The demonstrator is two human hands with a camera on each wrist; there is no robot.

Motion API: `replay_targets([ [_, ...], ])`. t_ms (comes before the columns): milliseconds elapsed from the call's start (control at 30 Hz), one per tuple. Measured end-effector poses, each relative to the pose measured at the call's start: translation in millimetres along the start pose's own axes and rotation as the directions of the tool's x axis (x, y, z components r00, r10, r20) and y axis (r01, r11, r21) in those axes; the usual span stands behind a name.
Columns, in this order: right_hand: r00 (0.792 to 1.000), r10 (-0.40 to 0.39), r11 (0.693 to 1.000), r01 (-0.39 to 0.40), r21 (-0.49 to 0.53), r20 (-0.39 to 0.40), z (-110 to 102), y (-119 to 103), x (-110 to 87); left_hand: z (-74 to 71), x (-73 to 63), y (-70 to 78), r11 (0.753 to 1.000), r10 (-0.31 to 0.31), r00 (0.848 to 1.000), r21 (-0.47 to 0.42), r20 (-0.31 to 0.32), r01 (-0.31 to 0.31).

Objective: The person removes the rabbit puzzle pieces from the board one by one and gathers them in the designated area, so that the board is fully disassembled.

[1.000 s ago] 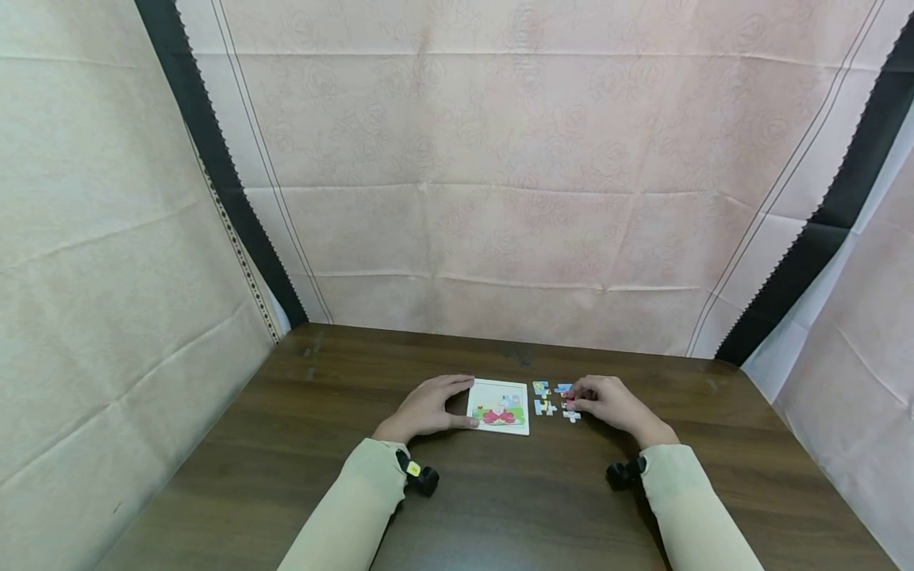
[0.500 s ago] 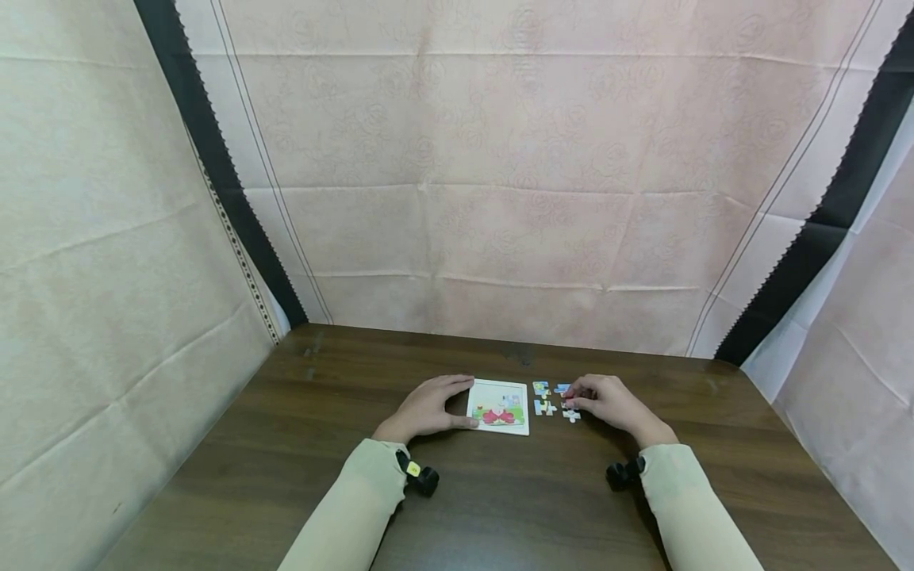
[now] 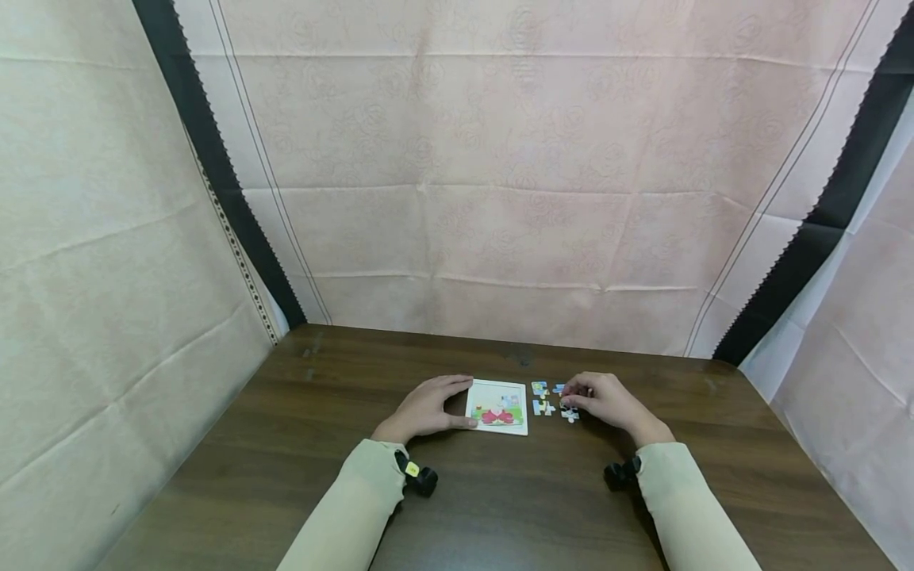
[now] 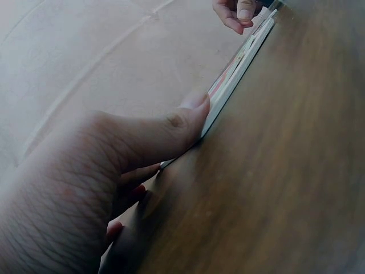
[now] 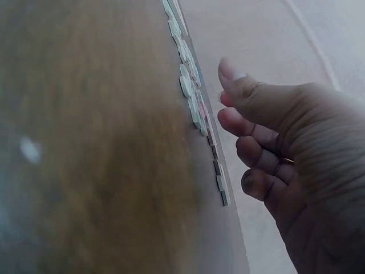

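Big pale cloths (image 3: 464, 198) stand behind and beside the table, with wide black bands (image 3: 214, 151) running down them. The brown table (image 3: 514, 500) has light pale-green sleeves (image 3: 350, 507) reaching over it. The left hand (image 3: 424, 408) holds the left side of the puzzle board, thumb near one corner and fingers at the other, so it covers those bits. The right hand (image 3: 614, 403) is bent over the loose pieces and hides some of them; I can't tell if its fingers pinch one. The white puzzle board (image 3: 489, 392) lies flat between the hands, with pink and green low in its picture. A small black box (image 3: 426, 481) sits on each wrist. The smallest things, the puzzle pieces (image 3: 543, 408), lie just right of the board.
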State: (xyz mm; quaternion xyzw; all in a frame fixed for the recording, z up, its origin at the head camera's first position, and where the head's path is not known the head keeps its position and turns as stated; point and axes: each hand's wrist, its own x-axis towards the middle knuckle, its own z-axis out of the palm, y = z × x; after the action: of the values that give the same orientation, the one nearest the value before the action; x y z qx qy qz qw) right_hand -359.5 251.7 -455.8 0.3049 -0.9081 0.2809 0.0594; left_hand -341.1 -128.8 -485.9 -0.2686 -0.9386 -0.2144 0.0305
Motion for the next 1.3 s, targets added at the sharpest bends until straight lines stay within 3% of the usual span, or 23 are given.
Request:
replay_targets([
  [267,1.0,-0.029,0.999,0.029,0.014,0.003,4.5,-11.1,10.1,1.1,0.2,0.1,1.0,-0.007,1.0,0.009,0.005,0.007],
  [700,0.995,-0.046,0.998,0.043,0.04,0.085,34.4,-45.2,39.6,2.4,-0.4,1.9,1.0,-0.009,1.0,-0.001,0.02,0.009],
  [1000,0.985,-0.097,0.995,0.095,0.017,0.146,46.4,-53.3,47.0,2.4,-0.1,1.1,1.0,0.0,1.0,0.003,0.01,0.0],
  [1300,0.983,-0.04,0.999,0.039,0.012,0.177,49.1,-55.4,49.7,-1.0,1.1,-0.5,1.0,0.002,1.0,-0.008,0.006,-0.002],
])
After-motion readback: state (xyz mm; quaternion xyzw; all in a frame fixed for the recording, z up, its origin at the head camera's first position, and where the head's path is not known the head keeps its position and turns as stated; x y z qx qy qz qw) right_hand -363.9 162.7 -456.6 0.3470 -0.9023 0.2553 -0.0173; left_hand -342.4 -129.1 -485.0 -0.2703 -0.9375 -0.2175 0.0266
